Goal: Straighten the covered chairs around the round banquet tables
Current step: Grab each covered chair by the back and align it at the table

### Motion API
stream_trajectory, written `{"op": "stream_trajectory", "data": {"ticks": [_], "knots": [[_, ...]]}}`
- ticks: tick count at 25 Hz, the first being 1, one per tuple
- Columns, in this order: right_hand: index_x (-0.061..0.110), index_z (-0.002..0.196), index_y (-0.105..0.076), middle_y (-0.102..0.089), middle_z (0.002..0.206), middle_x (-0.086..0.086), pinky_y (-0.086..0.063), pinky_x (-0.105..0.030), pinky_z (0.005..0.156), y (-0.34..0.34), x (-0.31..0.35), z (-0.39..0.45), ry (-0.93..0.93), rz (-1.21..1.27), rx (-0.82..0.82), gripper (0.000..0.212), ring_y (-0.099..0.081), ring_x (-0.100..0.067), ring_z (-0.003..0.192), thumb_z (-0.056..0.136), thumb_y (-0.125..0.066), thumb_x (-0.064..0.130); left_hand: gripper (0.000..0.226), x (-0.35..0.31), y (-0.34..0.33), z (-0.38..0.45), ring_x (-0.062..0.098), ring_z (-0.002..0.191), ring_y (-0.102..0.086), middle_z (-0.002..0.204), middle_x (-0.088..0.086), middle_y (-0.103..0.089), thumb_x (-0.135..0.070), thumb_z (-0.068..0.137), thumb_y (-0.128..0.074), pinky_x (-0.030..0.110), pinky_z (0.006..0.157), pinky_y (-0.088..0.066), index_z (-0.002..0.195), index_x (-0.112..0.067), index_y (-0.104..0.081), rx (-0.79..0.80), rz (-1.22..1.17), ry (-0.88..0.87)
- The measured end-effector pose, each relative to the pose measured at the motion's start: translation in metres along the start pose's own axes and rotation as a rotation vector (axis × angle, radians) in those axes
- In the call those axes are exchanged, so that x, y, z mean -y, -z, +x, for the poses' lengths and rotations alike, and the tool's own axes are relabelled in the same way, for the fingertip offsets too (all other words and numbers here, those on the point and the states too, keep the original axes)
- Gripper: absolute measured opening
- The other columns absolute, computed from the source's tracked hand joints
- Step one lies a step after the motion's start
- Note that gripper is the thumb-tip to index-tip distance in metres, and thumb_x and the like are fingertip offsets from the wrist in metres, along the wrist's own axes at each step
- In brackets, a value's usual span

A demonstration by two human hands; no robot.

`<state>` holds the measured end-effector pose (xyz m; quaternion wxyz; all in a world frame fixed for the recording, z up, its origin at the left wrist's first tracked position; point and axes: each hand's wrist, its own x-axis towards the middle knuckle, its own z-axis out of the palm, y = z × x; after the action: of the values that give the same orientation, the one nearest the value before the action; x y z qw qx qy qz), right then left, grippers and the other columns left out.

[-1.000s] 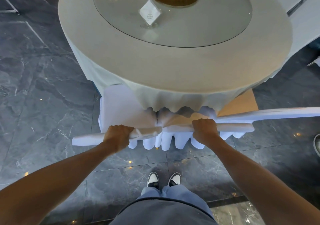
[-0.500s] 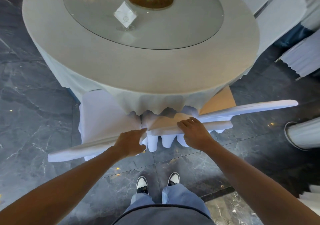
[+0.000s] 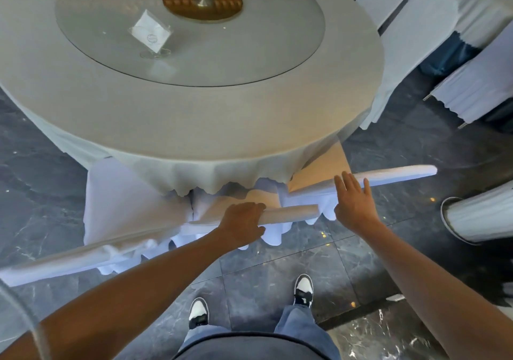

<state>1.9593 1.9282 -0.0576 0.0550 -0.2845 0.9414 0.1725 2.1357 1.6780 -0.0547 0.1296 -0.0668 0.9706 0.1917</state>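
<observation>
the left hand (image 3: 244, 225) grips the top of the middle chair (image 3: 288, 212), tucked against the round table (image 3: 194, 126). the right hand (image 3: 354, 203) hovers open and empty just short of the next chair (image 3: 388, 175) beyond its fingertips; gripping that chair-back and squaring it looks next.

Left hand (image 3: 243, 225) curled in grip; right hand (image 3: 354, 203) spread flat.

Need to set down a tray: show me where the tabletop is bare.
The cloth ring of the round table around the glass turntable is bare. The turntable is free except for the card stand and brass hub. Covered chairs crowd the table's right edge.
</observation>
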Motion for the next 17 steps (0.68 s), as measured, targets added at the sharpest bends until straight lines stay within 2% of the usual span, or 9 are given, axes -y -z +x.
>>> {"op": "stream_trajectory", "data": {"ticks": [3,6,8,10,11,14,17], "knots": [[0.011,0.139,-0.035,-0.038,0.144,-0.01,-0.015,-0.056,0.116,-0.014,-0.052,0.04,0.045,-0.047,-0.022,0.066,-0.031,-0.027,0.137,0.079,-0.062,0.019,0.031,-0.051,-0.012,0.035,0.025,0.096,-0.064,0.105,0.002,-0.069,-0.032,0.088,-0.058,0.031,0.075,-0.044,0.117,-0.022,-0.062,-0.04,0.038,0.032],[0.02,0.127,-0.045,-0.055,0.119,-0.001,-0.027,-0.049,0.111,-0.021,-0.094,0.07,0.173,-0.083,0.098,0.048,-0.049,-0.025,0.118,0.081,-0.06,0.022,0.03,-0.095,-0.028,0.057,0.026,0.101,-0.063,0.109,0.003,-0.067,-0.029,0.09,-0.055,0.032,0.08,-0.045,0.117,-0.019,-0.061,-0.035,0.113,0.12],[0.024,0.126,-0.047,-0.059,0.11,0.0,-0.04,-0.041,0.096,-0.018,-0.112,0.086,0.248,-0.052,0.153,0.044,-0.054,-0.025,0.108,0.084,-0.057,0.019,0.035,-0.107,-0.034,0.069,0.025,0.109,-0.062,0.119,0.003,-0.066,-0.031,0.093,-0.054,0.032,0.09,-0.046,0.125,-0.02,-0.06,-0.005,0.143,0.191],[0.026,0.124,-0.049,-0.06,0.106,0.0,-0.044,-0.036,0.077,-0.014,-0.119,0.098,0.283,-0.035,0.197,0.04,-0.056,-0.025,0.1,0.085,-0.054,0.018,0.038,-0.117,-0.04,0.082,0.025,0.113,-0.061,0.124,0.002,-0.065,-0.035,0.093,-0.057,0.035,0.095,-0.047,0.129,-0.023,-0.06,0.023,0.15,0.27],[0.025,0.119,-0.053,-0.061,0.102,0.0,-0.043,-0.034,0.072,-0.01,-0.118,0.102,0.29,-0.014,0.241,0.036,-0.058,-0.025,0.094,0.085,-0.054,0.019,0.037,-0.121,-0.04,0.09,0.024,0.11,-0.062,0.123,0.0,-0.066,-0.037,0.092,-0.058,0.035,0.093,-0.048,0.127,-0.025,-0.061,0.045,0.159,0.302],[0.021,0.105,-0.061,-0.062,0.092,0.0,-0.044,-0.031,0.068,-0.007,-0.117,0.105,0.343,-0.024,0.282,0.023,-0.061,-0.024,0.082,0.082,-0.054,0.021,0.03,-0.128,-0.042,0.104,0.022,0.098,-0.066,0.109,-0.003,-0.07,-0.041,0.087,-0.059,0.03,0.077,-0.046,0.112,-0.028,-0.067,0.093,0.242,0.356],[0.021,0.107,-0.062,-0.065,0.097,-0.001,-0.046,-0.031,0.073,-0.013,-0.138,0.098,0.406,-0.069,0.26,0.025,-0.063,-0.024,0.088,0.084,-0.055,0.023,0.036,-0.126,-0.042,0.109,0.021,0.101,-0.066,0.112,-0.006,-0.07,-0.045,0.085,-0.058,0.03,0.082,-0.047,0.118,-0.033,-0.067,0.077,0.251,0.373]]}}
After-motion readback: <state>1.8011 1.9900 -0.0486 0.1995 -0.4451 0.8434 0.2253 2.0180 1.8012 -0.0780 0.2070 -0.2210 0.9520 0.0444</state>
